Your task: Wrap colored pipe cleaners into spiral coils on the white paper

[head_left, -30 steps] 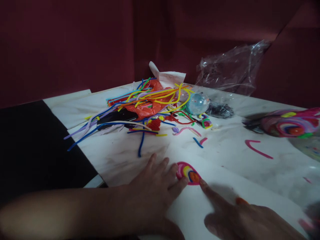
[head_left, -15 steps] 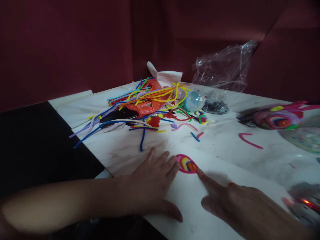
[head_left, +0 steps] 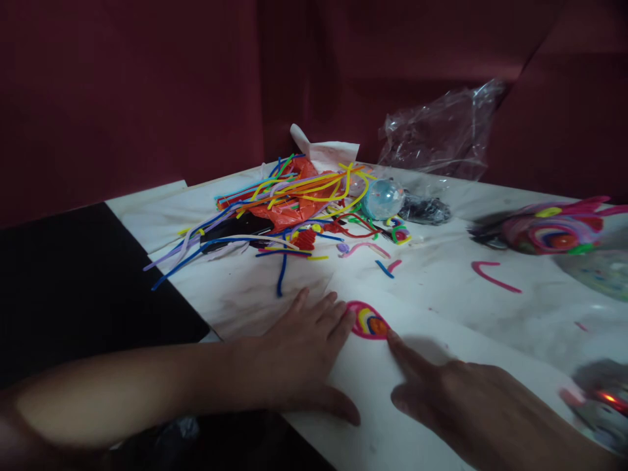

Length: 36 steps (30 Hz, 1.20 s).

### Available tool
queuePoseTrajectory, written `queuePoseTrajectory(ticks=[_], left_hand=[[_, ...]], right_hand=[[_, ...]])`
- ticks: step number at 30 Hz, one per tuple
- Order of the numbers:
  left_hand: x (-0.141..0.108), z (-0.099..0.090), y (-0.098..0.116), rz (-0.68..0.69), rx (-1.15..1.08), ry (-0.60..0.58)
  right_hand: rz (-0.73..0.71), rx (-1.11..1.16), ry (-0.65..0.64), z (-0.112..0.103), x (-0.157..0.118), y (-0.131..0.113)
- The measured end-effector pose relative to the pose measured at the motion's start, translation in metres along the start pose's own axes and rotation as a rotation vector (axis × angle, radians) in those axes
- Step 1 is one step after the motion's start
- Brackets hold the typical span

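Observation:
An oval piece (head_left: pixel 367 320) with a pink rim and yellow, white, blue and orange bands inside lies on a white sheet (head_left: pixel 373 405). My left hand (head_left: pixel 304 360) rests flat with fingers spread, its fingertips at the oval's left edge. From the right, my right hand (head_left: pixel 446 392) reaches in, its index fingertip touching the oval's lower right edge. The thumb is held apart below and the other fingers are tucked out of sight. Neither hand shows anything in its grasp.
Behind the hands lies a pile of colourful soft strips (head_left: pixel 294 196) with a clear ball (head_left: pixel 383 199). A crumpled clear bag (head_left: pixel 436 137) stands at the back. On the right are a decorated pink object (head_left: pixel 554 229), a curved pink strip (head_left: pixel 493 278) and a shiny object with a red light (head_left: pixel 606 399).
The view has shifted slightly, so the table's things appear a little farther right. Both hands keep nearly the same places beside the oval piece.

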<state>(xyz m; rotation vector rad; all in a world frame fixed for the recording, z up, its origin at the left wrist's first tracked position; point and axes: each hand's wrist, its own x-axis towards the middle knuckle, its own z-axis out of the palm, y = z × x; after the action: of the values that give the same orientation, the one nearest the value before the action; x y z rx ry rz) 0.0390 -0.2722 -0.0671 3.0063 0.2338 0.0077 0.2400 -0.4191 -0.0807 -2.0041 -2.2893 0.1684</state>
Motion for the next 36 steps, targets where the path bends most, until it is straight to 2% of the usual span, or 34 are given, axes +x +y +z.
queuePoseTrajectory(ticks=[4,7,11,17,24,32,36], left_hand=[[0.021,-0.011,-0.014,-0.049,-0.044,0.089],[0.041,-0.016,-0.030,-0.006,-0.090,0.024],[0.057,-0.015,-0.042,0.073,-0.125,0.012],[0.059,-0.011,-0.043,0.054,-0.065,0.003],[0.061,-0.011,-0.045,0.023,-0.089,0.020],[0.066,-0.008,-0.046,0.069,-0.053,0.056],[0.060,-0.007,-0.041,0.143,-0.053,0.123]], right_hand=[[0.007,-0.006,-0.033,0.002,0.000,0.000],[-0.048,-0.006,0.017,0.001,0.001,-0.002],[-0.102,-0.002,0.117,-0.002,0.002,-0.005],[-0.112,0.077,0.167,-0.004,0.005,-0.007],[-0.103,0.045,0.128,0.000,0.004,-0.003],[-0.148,-0.013,0.130,0.001,0.003,0.001],[-0.176,0.004,0.136,-0.001,0.005,-0.001]])
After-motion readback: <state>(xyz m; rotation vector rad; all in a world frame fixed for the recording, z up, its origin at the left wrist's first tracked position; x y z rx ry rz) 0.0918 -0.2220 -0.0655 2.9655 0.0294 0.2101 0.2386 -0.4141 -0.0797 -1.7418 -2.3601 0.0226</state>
